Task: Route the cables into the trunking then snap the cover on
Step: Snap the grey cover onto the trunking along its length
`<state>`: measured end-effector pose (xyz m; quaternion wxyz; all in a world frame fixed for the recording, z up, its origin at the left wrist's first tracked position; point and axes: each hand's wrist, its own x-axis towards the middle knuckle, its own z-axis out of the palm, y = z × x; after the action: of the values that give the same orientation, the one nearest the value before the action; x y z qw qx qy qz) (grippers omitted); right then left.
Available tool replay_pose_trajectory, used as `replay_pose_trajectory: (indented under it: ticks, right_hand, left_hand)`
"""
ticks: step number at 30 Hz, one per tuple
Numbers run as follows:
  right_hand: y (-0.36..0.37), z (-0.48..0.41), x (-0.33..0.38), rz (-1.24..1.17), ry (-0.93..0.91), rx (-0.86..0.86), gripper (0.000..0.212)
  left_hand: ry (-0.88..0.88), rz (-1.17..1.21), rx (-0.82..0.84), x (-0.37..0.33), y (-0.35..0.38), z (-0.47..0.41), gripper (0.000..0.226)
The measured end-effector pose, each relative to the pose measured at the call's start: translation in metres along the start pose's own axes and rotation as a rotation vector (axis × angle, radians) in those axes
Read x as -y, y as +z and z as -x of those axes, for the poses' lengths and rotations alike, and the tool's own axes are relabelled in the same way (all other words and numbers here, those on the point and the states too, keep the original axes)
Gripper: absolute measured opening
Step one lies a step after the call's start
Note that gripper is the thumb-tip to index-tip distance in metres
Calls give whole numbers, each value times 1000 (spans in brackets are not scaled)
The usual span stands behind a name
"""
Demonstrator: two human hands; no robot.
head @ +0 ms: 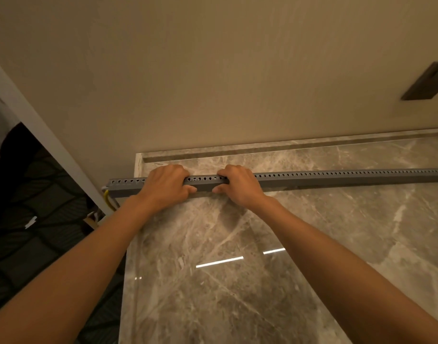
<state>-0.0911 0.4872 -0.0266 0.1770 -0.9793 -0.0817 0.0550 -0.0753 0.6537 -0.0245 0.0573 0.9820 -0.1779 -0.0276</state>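
Note:
A long grey trunking (337, 177) with a row of holes along its upper side lies across the marble counter (213, 281), parallel to the wall. My left hand (165, 187) grips it near its left end, fingers over the top and thumb on the front face. My right hand (240, 186) grips it the same way just to the right, a short gap between the hands. A yellow cable (106, 198) and a pale one hang out of the trunking's left end, past the counter's edge. Whether a cover sits on the trunking I cannot tell.
A beige wall (213, 83) rises right behind the counter, with a dark rectangular plate (426, 81) at the upper right. A white frame edge (39, 132) and dark ribbed flooring (39, 219) lie left of the counter. The trunking runs out of view at the right.

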Motion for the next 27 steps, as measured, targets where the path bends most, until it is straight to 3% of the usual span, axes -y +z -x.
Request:
replay_pose_trajectory:
  ticks: [6, 16, 27]
  right_hand:
    - [-1, 1, -1, 34, 13, -24, 27]
    - [2, -4, 22, 33, 9, 6, 25]
    - [24, -18, 61, 43, -109, -5, 27]
  left_hand:
    - [26, -21, -33, -3, 3, -2, 35]
    - [-61, 247, 37, 45, -15, 11, 34]
    - [-9, 8, 13, 63, -7, 24, 34]
